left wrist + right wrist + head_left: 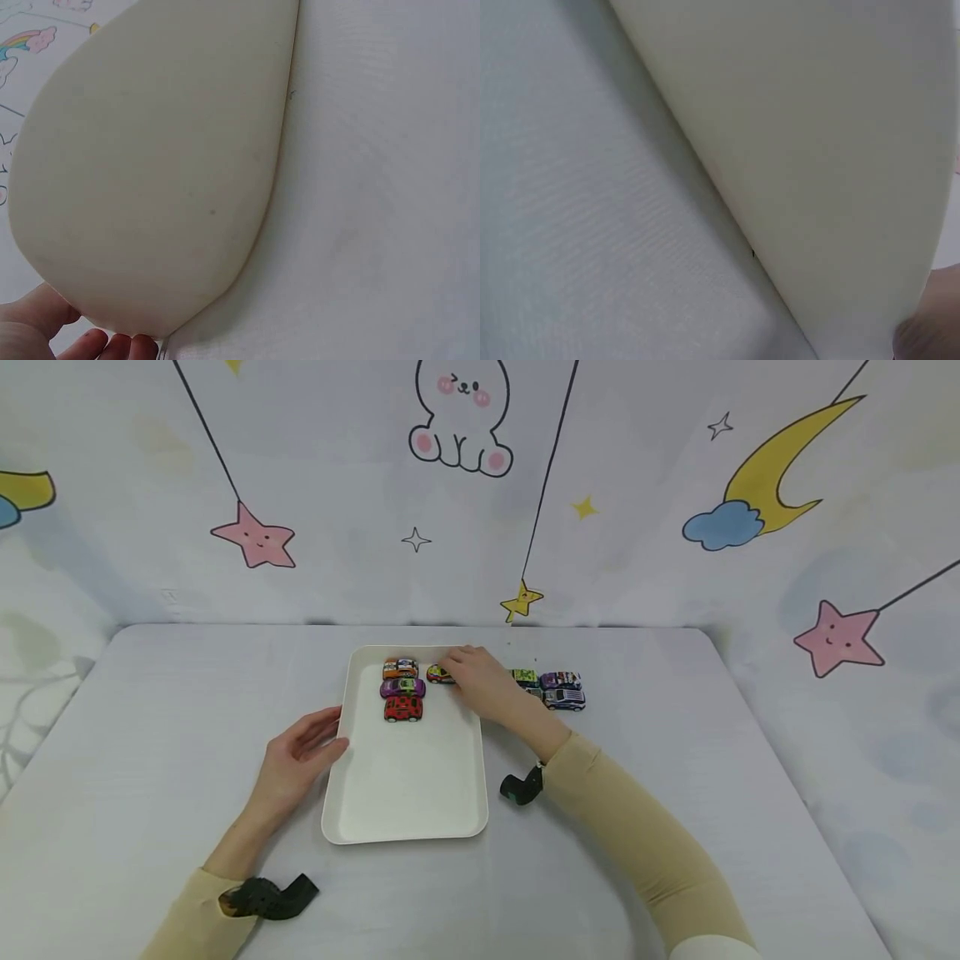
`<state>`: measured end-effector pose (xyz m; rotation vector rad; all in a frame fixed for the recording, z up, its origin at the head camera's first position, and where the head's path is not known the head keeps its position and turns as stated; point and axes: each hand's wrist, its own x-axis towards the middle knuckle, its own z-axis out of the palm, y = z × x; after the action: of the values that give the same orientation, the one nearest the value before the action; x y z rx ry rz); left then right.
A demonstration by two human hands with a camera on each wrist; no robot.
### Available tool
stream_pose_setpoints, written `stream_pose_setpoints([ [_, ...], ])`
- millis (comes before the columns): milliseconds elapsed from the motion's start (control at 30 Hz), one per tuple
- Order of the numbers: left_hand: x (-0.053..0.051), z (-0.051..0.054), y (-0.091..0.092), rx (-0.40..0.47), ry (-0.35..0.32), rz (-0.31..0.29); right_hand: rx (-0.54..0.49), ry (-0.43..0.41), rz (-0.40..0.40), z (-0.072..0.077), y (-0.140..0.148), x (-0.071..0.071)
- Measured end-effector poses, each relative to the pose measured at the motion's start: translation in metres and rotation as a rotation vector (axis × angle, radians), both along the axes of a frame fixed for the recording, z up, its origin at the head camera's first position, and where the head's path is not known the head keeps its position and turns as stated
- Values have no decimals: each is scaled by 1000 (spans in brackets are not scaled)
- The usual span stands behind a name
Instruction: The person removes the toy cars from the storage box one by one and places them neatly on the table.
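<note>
A white tray [408,793] lies on the table with my left hand [296,764] at its left side, gripping the rim with thumb and fingers. Inside, a column of toy cars stands near the far end: an orange-and-white car [400,668], a purple car [402,687] and a red car [403,709]. My right hand [487,687] reaches over the tray's far right part. Its fingertips pinch a yellow-green and red toy car [437,674], partly hidden by the fingers. Both wrist views mostly show pale tray wall [157,172], with a few left fingers [82,346] at its lower edge.
Right of the tray, several more toy cars stand grouped, among them a green car [524,677], a purple-and-white car [561,680] and a blue-grey car [564,699]. My right forearm partly covers this group. A patterned wall cloth [337,485] hangs behind the white table [187,693].
</note>
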<state>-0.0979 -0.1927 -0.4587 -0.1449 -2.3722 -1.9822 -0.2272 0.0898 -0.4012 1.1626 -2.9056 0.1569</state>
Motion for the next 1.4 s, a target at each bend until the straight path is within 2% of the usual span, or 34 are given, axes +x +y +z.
stream_pose_setpoints([
  [267, 1, 1, 0, 0, -14, 3, 28, 14, -13, 0, -3, 4],
  [433, 0, 0, 0, 8, -9, -1, -17, 13, -19, -4, -2, 6],
  [667, 0, 0, 1, 0, -8, 0, -168, -23, -36, -8, 3, 8],
  [833, 0, 1, 1, 1, -7, 2, -242, -12, -21, -11, 6, 8],
  [1033, 0, 1, 0, 5, -7, 7, -315, 46, 24, -18, 11, 7],
  [1233, 1, 0, 1, 7, -8, 8, -496, 128, 92, -27, 21, 7],
  [1400, 1, 2, 1, 3, -4, 5, -597, 178, 107, -25, 28, 9],
])
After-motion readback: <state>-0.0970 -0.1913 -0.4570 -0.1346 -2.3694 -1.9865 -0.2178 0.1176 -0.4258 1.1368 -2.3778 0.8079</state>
